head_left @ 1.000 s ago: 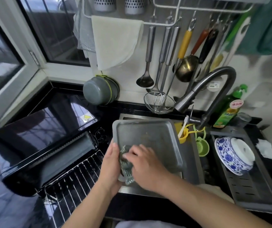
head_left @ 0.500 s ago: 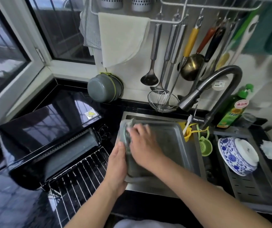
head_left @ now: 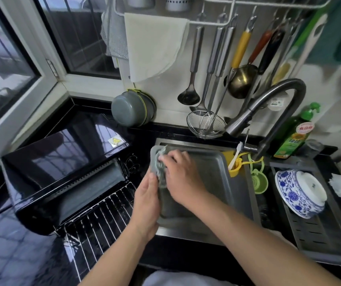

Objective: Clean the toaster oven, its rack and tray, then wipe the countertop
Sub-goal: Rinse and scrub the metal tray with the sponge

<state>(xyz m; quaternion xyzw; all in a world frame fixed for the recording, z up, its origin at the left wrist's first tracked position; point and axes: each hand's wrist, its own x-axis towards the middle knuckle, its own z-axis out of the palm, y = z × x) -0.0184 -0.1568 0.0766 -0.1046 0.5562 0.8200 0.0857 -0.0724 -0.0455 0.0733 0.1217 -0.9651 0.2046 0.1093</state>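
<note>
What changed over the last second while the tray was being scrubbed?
The right hand slid the scrubber from the tray's near left edge up to its far left corner. The left hand still holds the tray over the sink.

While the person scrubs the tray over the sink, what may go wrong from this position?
1. The left hand steadies the tray only at one edge; a hard push from the right hand with the scrubber may slip the tray into the sink.
2. The tray's far corner lies near the yellow cup and may knock it.
3. Suds may drip on the wire rack beside it.
</note>
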